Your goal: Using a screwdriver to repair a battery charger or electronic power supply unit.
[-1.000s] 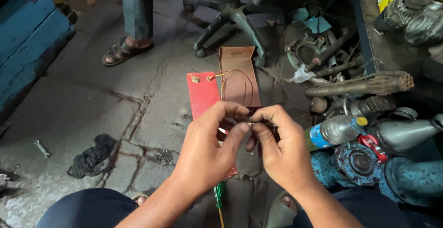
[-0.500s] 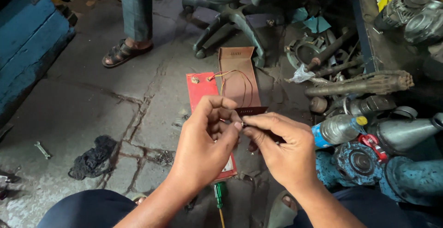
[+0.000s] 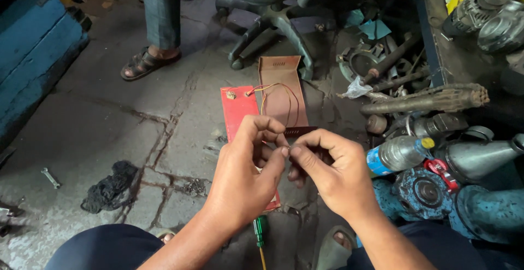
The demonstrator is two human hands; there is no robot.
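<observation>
My left hand (image 3: 245, 171) and my right hand (image 3: 327, 174) meet over the floor, fingertips pinched together on a small dark component (image 3: 299, 132) with thin wires. A looping orange-and-yellow wire (image 3: 275, 92) runs from it to a red flat board (image 3: 236, 111) lying on the concrete. A brown board (image 3: 280, 79) lies beside the red one, partly under the wire. The exact shape of the pinched part is hidden by my fingers. A green-handled screwdriver (image 3: 260, 229) lies below my hands, between my knees.
Another person's leg and sandalled foot (image 3: 144, 62) stand at the upper left. An office chair base (image 3: 273, 24) is behind the boards. Metal motor parts, a rusty shaft (image 3: 431, 101) and a plastic bottle (image 3: 398, 152) crowd the right. A small spanner (image 3: 50, 177) and a black rag (image 3: 109, 191) lie left.
My hands shifted slightly while working the small part; the fingertips of both hands have drawn closer together. The boards and wire stay where they were.
</observation>
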